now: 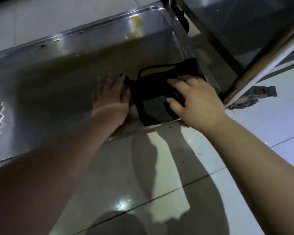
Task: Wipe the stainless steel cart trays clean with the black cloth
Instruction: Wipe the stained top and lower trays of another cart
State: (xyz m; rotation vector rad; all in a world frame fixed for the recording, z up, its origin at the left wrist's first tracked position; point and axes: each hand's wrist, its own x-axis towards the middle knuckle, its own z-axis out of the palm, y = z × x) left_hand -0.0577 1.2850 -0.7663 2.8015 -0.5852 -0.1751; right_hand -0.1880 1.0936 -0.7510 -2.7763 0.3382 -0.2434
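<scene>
The bottom stainless steel cart tray (54,78) lies low over the floor and fills the upper left of the view. A black cloth (153,97) with a yellow patch lies folded in the tray's near right corner. My right hand (195,100) presses down on the cloth's right part, fingers spread, thumb on the cloth's near side. My left hand (110,97) rests flat on the tray floor just left of the cloth, fingers straight, its edge touching the cloth. Yellow smears (136,26) mark the tray's far wall.
A steel cart post (265,60) rises at the right, with a caster wheel (246,99) and its brake tab at its foot. An upper tray (244,21) overhangs at the top right. White floor tiles (185,192) with small crumbs and a yellow speck lie in front.
</scene>
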